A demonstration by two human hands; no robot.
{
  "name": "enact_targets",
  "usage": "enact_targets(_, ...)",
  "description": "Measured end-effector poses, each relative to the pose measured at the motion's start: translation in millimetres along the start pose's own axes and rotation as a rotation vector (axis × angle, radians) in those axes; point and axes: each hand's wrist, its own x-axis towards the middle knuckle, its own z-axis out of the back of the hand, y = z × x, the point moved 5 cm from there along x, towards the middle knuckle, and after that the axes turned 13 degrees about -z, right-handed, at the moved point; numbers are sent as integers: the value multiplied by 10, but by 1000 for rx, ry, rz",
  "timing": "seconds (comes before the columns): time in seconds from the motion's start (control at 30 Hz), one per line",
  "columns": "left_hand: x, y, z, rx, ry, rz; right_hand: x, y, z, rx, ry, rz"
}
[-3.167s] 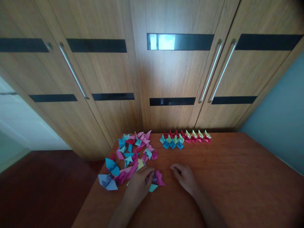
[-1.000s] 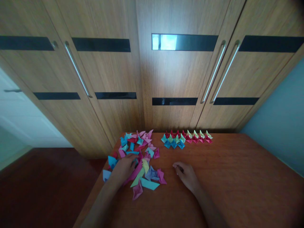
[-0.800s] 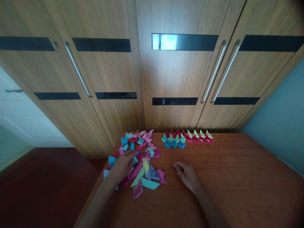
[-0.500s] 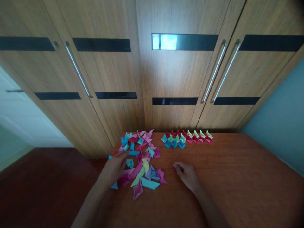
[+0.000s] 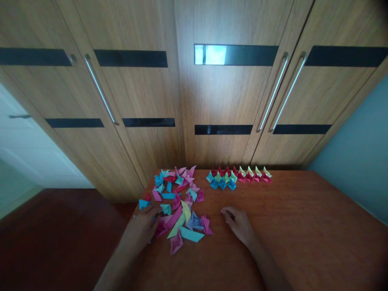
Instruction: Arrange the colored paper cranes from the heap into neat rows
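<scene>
The left hand, finger grip unclear, slid toward six o'clock, uncovering a folded blue paper piece; the right hand had fingers pressed together.

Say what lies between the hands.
In the head view, from the left hand: pink, green, yellow, lavender and magenta folded papers, then tabletop before the right hand.
</scene>
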Motion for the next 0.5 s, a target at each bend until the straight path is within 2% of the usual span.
enact_targets(0.23, 31, -70, -35, -64, 4, -43, -10, 22, 11, -5, -2, 2)
enact_targets(0.37, 73, -122, -14, -119, -30, -106, -12, 19, 14, -6, -4, 3)
enact_targets(0.5, 106, -126, -35, -188, -57, -110, -4, 14, 10, -7, -4, 5)
